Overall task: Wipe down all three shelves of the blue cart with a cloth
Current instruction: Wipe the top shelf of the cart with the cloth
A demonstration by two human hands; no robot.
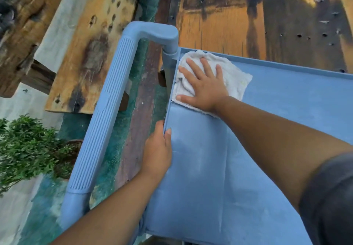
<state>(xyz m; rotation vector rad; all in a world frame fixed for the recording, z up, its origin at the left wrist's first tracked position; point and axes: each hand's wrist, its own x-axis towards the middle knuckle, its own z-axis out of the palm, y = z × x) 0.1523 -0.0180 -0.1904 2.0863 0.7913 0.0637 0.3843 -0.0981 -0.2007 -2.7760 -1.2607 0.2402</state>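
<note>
Worn, stained wooden planks point(219, 25) fill the background from 10 to 2 o'clock, above a floor strip point(122, 149) painted green and dull red. The blue cart's top shelf point(248, 149) takes up the frame from centre to 5 o'clock. Its ribbed push handle point(114, 91) runs from 7 up to 11 o'clock, and a leafy shrub point(24, 145) sits at 9 o'clock.

A white terry cloth point(235, 74) lies crumpled in the shelf's far corner, just beside the handle post at about 12 o'clock. The right hand point(205, 87) presses it flat with straight, spread fingers, so it grasps nothing. The left hand point(157, 149) is at 7 o'clock from the cloth and holds the shelf's rim point(168, 111). Its thumb lies on the inner side and its fingers go over the outer side, probably to steady the cart.

Pale, dusty streaks show across the shelf surface toward 6 o'clock, so this top shelf looks only partly wiped. The cloth is working the corner and most of the surface is likely yet to be covered. The two lower shelves are out of view, so their state cannot be told. Judged from this, the task seems to be in its early part.
</note>
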